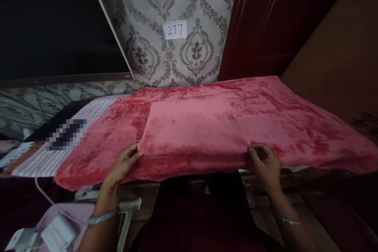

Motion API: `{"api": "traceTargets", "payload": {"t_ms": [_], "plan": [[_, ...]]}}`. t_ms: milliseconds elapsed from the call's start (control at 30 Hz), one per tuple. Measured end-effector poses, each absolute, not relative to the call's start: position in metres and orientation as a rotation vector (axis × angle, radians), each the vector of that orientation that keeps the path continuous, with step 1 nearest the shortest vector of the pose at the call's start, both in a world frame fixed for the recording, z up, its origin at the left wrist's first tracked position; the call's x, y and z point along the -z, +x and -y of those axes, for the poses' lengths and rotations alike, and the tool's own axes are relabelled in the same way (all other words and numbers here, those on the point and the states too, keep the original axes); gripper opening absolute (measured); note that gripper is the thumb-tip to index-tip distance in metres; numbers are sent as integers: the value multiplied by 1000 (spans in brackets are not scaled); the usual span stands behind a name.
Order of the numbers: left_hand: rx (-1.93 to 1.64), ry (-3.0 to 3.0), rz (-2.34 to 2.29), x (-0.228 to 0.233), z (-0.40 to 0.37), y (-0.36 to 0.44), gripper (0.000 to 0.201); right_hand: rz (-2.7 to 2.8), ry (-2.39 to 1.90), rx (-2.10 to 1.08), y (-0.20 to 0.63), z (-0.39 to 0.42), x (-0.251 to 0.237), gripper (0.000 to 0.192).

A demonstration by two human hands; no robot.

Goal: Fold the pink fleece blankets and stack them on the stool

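A folded pink plush cloth lies flat in a rectangle on a larger pink plush blanket. My left hand pinches the cloth's near left corner between thumb and fingers. At the near right corner, my right hand is closed on the same cloth, its fingertips at the edge. The cloth's near edge runs straight between both hands, close to the blanket's front edge. Its far part rests smooth on the blanket.
Behind the table is a patterned wall with a paper label reading 277. A large dark screen stands at left. A striped cloth shows beneath the blanket's left end. White chargers sit on a pink seat at lower left. A brown cardboard panel rises at right.
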State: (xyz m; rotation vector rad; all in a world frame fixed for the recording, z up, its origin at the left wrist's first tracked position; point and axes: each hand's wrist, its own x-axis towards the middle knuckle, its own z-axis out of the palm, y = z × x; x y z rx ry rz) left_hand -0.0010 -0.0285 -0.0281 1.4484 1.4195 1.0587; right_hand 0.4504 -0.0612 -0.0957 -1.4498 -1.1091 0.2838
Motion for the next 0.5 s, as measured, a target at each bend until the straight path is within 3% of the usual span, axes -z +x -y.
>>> {"api": "traceTargets", "payload": {"t_ms": [300,500], "plan": [[-940,1558,-1505,31,38,-7,38,1126,-1470,-316,465,61,118,28],[-1154,1929,-1814,9,27,7,52,1468,-1443,169,448,59,73,38]]}}
